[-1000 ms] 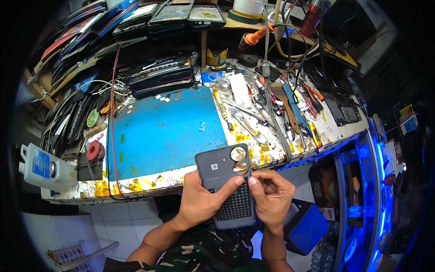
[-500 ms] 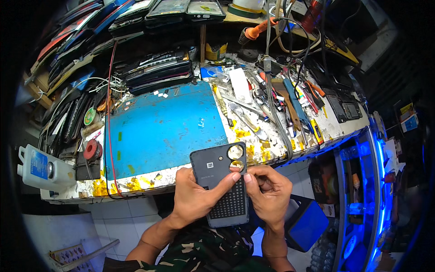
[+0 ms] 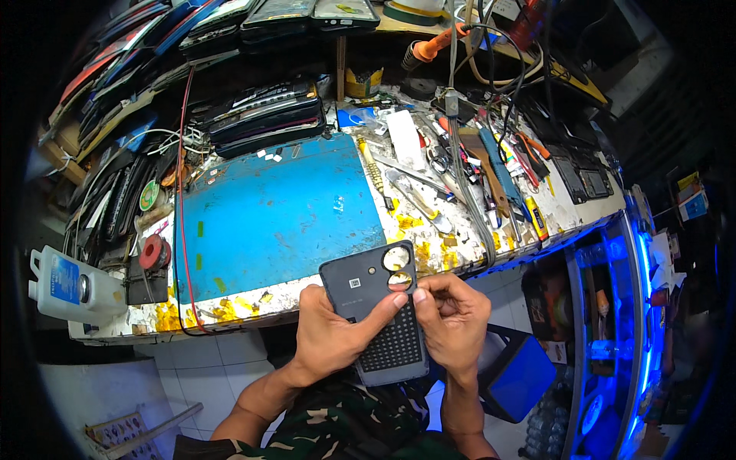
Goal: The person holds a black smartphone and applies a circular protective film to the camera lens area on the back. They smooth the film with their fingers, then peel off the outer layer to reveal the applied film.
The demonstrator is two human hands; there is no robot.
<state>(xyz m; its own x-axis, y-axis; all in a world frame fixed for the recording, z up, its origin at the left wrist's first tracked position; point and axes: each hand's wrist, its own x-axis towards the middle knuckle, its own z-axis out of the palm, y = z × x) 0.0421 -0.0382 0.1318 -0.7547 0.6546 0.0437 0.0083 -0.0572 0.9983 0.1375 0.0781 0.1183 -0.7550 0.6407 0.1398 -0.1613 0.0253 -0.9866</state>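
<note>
A dark grey phone back cover (image 3: 383,311) is held up in front of the bench's near edge, with its inner side facing me. It has two round camera holes, a small light square label and a dotted panel on its lower half. My left hand (image 3: 331,331) grips it from the left, the thumb lying across its face toward the lower hole. At the right edge, just below that hole, my right hand (image 3: 452,318) is closed in a pinch, thumb and forefinger against the rim. The fingers behind the cover are hidden.
A worn blue mat (image 3: 276,215) covers the bench's middle. Tools (image 3: 498,169) and cables crowd its right side. Stacked phone parts (image 3: 264,119) stand behind the mat. A white jug (image 3: 73,285) and a red solder spool (image 3: 156,251) are at left; an orange soldering iron (image 3: 433,47) hangs above.
The cover and both hands have shifted very slightly left in the picture, along with a small tilt of the cover. The grip looks the same.
</note>
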